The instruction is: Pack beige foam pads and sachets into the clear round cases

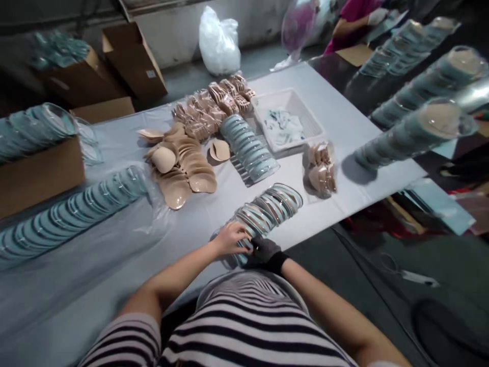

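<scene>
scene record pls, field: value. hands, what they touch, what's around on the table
left hand: bare, on the near end of a row of clear round packs
right hand: dark glove, gripping the same row's near end
table: pale grey cover
beige pads: loose pile, mid table
white tray: far side, beside second pack row
cardboard box: left edge
other person's sleeve: far right

Both hands close tog., L [232, 238] bare, R [264, 250] gloved.
</scene>
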`<act>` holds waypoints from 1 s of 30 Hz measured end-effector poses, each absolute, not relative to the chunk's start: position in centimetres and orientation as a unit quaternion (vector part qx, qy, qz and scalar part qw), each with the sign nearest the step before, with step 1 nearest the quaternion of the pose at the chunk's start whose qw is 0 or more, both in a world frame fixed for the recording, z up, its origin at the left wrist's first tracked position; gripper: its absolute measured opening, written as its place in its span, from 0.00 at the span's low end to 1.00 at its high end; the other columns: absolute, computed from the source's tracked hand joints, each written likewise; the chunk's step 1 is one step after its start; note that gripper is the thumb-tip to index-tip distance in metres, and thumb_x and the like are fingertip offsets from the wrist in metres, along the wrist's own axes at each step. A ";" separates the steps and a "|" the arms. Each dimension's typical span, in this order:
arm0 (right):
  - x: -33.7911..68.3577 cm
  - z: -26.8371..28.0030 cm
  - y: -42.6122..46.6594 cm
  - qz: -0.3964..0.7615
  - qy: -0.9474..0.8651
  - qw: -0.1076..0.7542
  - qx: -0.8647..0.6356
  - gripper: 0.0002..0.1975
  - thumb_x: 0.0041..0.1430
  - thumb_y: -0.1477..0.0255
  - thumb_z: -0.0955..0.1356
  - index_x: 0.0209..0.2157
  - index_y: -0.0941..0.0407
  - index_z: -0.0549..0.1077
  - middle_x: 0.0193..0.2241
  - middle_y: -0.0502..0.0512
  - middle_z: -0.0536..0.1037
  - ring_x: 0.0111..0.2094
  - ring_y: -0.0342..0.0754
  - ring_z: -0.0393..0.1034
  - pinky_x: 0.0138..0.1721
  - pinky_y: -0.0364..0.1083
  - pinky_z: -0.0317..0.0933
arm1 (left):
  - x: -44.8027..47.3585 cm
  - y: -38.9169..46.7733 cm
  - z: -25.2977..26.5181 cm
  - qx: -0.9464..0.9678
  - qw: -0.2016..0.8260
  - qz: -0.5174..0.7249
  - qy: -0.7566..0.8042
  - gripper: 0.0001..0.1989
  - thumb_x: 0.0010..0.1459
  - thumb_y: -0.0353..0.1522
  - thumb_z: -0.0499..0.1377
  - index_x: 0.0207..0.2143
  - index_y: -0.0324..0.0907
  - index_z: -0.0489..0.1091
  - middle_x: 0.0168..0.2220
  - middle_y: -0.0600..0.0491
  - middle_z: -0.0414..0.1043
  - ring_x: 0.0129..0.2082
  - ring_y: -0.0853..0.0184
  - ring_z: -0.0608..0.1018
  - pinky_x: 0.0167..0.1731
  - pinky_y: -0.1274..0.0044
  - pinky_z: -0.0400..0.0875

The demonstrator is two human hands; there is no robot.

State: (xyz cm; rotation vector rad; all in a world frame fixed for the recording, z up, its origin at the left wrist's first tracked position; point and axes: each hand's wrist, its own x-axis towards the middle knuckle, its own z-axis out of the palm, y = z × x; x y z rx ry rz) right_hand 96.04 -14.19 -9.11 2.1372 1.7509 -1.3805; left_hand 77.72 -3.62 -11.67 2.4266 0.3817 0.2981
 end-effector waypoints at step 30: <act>128.7 -7.9 24.9 -0.199 0.476 0.046 0.856 0.59 0.46 0.55 0.74 0.70 0.59 0.40 0.67 0.76 0.48 0.67 0.69 0.45 0.58 0.66 0.53 | 83.6 10.1 -19.9 0.757 0.383 0.108 0.518 0.20 0.59 0.37 0.53 0.53 0.46 0.71 0.54 0.48 0.73 0.56 0.58 0.72 0.60 0.63 0.64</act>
